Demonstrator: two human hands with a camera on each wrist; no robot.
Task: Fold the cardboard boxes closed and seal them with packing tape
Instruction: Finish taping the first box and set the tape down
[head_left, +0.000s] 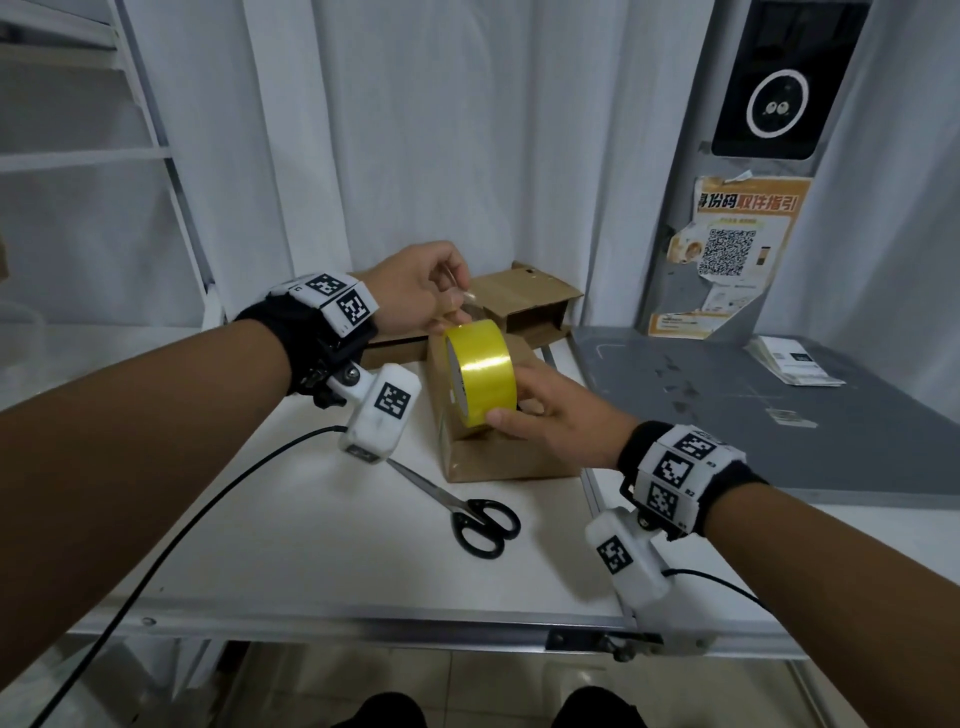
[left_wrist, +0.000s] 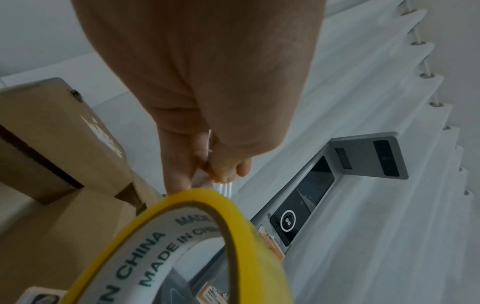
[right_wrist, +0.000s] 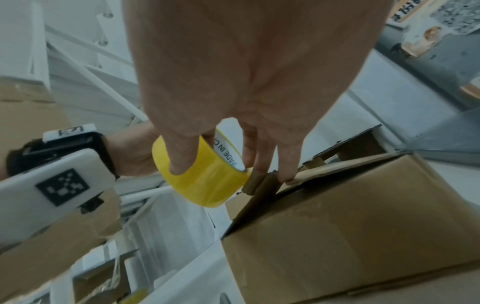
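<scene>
A yellow roll of packing tape (head_left: 480, 371) stands on edge above a brown cardboard box (head_left: 498, 457) on the white table. My right hand (head_left: 540, 410) grips the roll (right_wrist: 205, 181), thumb on its outer face and fingers at the core. My left hand (head_left: 441, 296) pinches the clear free end of the tape (left_wrist: 221, 185) just above the roll (left_wrist: 197, 232), between thumb and fingertips. The box (right_wrist: 350, 226) has a flap edge showing under my right fingers. A second cardboard box (head_left: 524, 301) lies open on its side behind the first.
Black-handled scissors (head_left: 467, 509) lie on the white table (head_left: 291, 535) in front of the box. A grey counter (head_left: 753, 415) adjoins on the right, with paper slips (head_left: 792, 358) and a poster (head_left: 727, 254). White curtains hang behind. A black cable (head_left: 171, 540) trails from my left wrist.
</scene>
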